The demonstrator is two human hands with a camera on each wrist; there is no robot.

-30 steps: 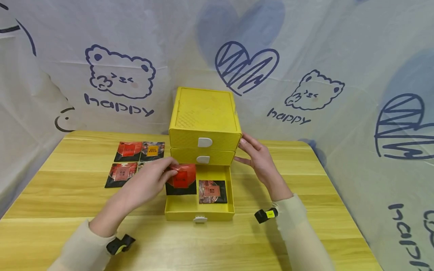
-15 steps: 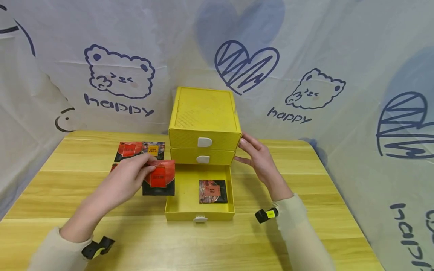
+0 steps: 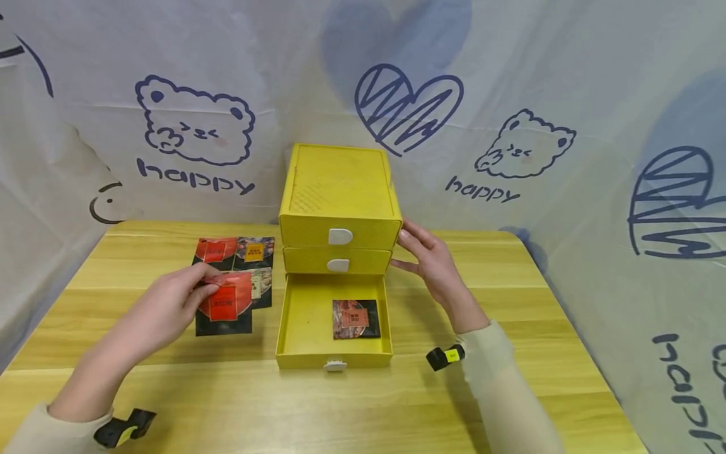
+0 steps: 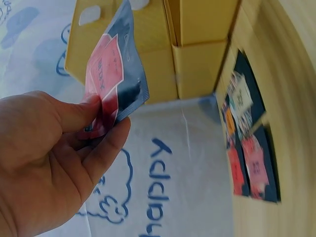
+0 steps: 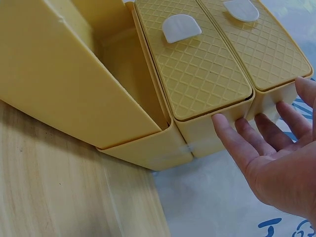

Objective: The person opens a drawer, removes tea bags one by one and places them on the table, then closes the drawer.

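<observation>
My left hand (image 3: 176, 299) pinches a red and black packet (image 3: 224, 309) by its top edge, between thumb and fingers. It hangs above the table, left of the yellow drawer box (image 3: 340, 183), and covers part of the packets behind it in the head view. My right hand (image 3: 428, 265) rests straight fingers against the box's right side, as the right wrist view also shows. The lowest drawer (image 3: 306, 343) is pulled out, and one dark packet with a reddish label (image 3: 354, 318) lies in its right part. The two upper drawers are closed.
On the wooden table (image 3: 510, 378), several packets lie flat in two rows left of the box, among them one with an orange label (image 3: 255, 252) and a pink-labelled one (image 4: 256, 168). A white cloth (image 3: 272, 75) with blue drawings hangs behind.
The left hand has carried the red and black packet leftward, from over the open drawer to over the packets on the table. My right hand has stayed at the box's side.
</observation>
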